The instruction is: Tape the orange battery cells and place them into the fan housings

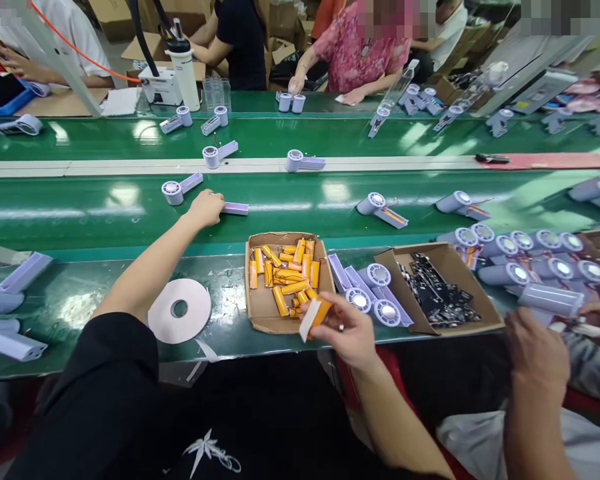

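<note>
Out over the near green belt, my left hand [207,208] is closed on a lavender handheld fan housing [236,209]. Its open handle points right, while its round head is hidden beneath my fingers. My right hand [349,330] pinches an orange battery cell [323,310] with a white strip on its side, above the right edge of a cardboard box [249,293]. Loose orange cells [293,275] fill that box. Left of it, a roll of white tape [180,311] lies flat on the bench. Several lavender fan housings [377,275] lie just right of my right hand.
A cardboard box of black circuit boards [445,293] stands at the right, beside many grouped fan housings [547,253]. A co-worker's hands [540,347] work at the far right. More housings [173,192] lie on the belts. Across the line, people sit near a white cylinder [185,77].
</note>
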The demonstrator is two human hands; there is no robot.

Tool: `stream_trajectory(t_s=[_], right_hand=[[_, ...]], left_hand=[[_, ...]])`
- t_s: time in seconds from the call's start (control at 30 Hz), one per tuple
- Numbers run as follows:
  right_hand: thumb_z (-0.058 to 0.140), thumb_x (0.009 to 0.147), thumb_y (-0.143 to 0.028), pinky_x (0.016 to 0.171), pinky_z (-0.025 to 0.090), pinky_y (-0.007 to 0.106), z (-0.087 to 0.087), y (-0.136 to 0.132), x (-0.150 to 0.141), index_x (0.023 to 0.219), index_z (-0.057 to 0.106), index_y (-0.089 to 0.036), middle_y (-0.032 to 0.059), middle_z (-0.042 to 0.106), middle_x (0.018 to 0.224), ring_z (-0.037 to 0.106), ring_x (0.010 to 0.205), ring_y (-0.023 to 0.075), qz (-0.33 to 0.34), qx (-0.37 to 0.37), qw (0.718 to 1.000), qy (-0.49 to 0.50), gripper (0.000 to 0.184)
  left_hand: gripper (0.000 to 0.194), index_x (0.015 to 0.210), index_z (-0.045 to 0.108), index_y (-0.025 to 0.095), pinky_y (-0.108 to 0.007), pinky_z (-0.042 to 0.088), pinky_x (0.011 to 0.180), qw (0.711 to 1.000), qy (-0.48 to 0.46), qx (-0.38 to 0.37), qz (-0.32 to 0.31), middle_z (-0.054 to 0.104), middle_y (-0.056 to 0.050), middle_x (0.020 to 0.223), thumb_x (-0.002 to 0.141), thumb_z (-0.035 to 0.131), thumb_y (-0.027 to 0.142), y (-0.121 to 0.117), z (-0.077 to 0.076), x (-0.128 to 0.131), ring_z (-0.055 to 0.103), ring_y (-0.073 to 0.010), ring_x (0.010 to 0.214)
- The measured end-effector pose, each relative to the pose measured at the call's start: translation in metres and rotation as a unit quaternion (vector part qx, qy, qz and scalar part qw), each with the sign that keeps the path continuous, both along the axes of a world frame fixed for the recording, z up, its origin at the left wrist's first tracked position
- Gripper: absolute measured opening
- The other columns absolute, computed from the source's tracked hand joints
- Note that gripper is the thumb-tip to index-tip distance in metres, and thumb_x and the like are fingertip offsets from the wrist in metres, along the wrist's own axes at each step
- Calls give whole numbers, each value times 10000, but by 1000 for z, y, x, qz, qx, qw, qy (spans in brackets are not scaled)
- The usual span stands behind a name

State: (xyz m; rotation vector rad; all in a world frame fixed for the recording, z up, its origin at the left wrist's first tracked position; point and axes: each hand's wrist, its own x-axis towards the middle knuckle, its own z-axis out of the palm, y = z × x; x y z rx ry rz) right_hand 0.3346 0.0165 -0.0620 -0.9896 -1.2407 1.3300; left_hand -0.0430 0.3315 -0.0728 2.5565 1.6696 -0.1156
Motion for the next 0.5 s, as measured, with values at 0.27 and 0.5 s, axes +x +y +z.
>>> stream_trajectory(t_s=[0.27,0.5], right_hand=[[944,816,-417,1006,679,392,52,209,-67,1446,716,-289,29,876,1149,837,1026,215,31,166,974,-154,682],[849,866,-232,941,609,316,1,313,-129,1342,764,-175,59,871,1029,815,959,217,105,190,884,-414,487]], left_hand=[[311,1033,855,270,-305,488,858,993,-94,-66,8,848,-33,1177,873,684,475,15,7,-3,726,-248,1064],[346,1114,823,263,-311,483,875,985,-157,-34,57,853,-51,1141,999,574,475,5,3,5,740,-253,1061]])
